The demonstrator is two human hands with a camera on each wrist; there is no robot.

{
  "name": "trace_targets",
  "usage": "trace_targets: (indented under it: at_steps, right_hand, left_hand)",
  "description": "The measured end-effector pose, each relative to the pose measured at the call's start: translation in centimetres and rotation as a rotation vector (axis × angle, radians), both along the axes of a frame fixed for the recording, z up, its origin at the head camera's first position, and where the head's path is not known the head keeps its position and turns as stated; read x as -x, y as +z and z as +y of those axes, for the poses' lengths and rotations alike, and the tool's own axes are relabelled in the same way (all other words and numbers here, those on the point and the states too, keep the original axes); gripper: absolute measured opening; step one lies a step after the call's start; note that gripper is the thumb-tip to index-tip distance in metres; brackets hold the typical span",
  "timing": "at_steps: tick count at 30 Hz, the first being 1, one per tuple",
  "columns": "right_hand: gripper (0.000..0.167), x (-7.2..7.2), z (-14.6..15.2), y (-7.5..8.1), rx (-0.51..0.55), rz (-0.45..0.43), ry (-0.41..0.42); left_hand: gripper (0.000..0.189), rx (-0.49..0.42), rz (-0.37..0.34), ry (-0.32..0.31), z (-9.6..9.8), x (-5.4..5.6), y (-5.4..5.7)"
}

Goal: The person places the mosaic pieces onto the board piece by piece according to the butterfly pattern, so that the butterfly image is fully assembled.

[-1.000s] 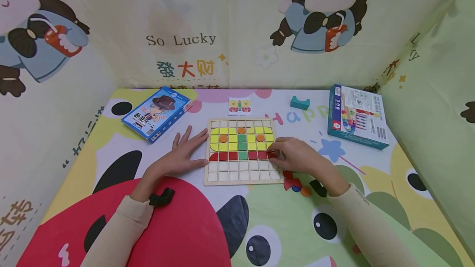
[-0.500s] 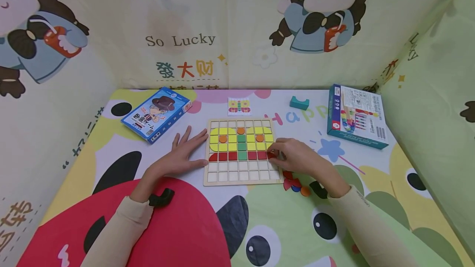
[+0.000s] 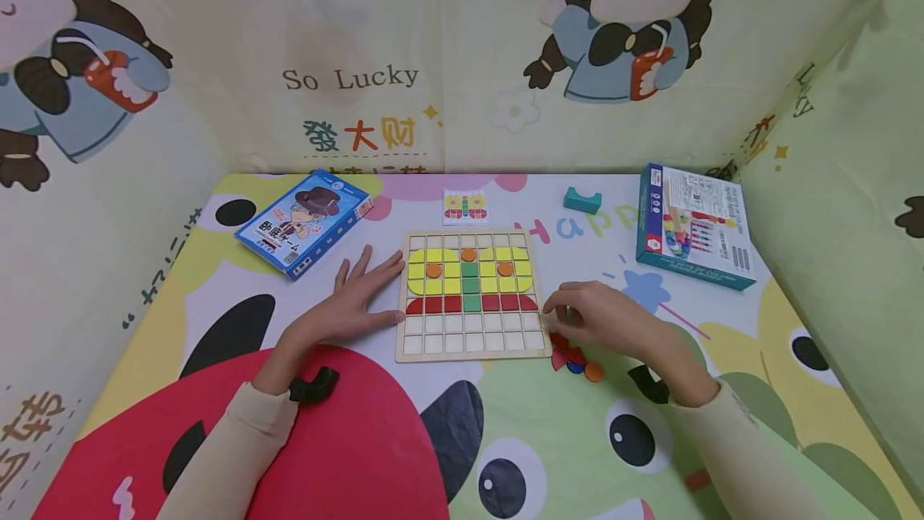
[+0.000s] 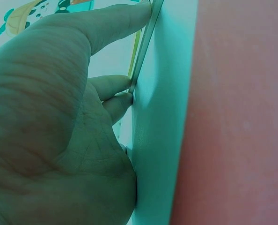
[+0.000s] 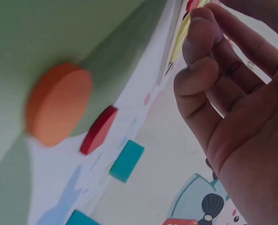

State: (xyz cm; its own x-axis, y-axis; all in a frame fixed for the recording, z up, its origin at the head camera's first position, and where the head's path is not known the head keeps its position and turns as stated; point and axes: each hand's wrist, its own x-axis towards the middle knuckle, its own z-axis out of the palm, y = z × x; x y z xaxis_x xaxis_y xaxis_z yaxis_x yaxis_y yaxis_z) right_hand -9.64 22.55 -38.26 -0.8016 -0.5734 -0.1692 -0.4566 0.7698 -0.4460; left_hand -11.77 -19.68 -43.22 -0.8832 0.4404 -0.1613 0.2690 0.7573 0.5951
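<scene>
A wooden grid board (image 3: pixel 433 345) lies before me, its squares filled with yellow, orange, green and red pieces in a butterfly-like pattern. My left hand (image 3: pixel 350 303) rests spread beside it, thumb and fingertips touching its left edge. Just off the right edge hovers my right hand (image 3: pixel 602 311), fingers loosely bent, with nothing seen between them. A dark red rounded piece (image 3: pixel 528 303) sits at the right end of the red row. Below the right hand lie loose red pieces (image 3: pixel 559 359), a blue piece (image 3: pixel 575 367) and an orange disc (image 3: pixel 594 372); the right wrist view shows the orange disc (image 5: pixel 59 105) closely.
Behind the board lies a small card (image 3: pixel 465 209) with a butterfly picture. A teal block (image 3: pixel 582 200) stands to its right. A blue box (image 3: pixel 305 221) is at the back left, and a white and teal box (image 3: pixel 695 227) at the back right.
My right hand has let go of the dark red piece at the row's right end and moved right, off the board. My left hand stays where it was.
</scene>
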Motion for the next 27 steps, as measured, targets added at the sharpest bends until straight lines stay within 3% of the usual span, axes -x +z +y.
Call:
trace_targets:
  at_steps: [8, 27]
  right_hand:
    - [0.025, -0.8, 1.7, -0.9, 0.002, -0.055, 0.069]
    - [0.03, -0.6, 2.4, -1.5, 0.025, -0.036, -0.024]
  left_hand:
    - [0.098, -0.005, 0.003, 0.003, 0.0, 0.0, -0.1]
    - [0.097, -0.004, -0.001, 0.006, 0.0, 0.0, 0.0]
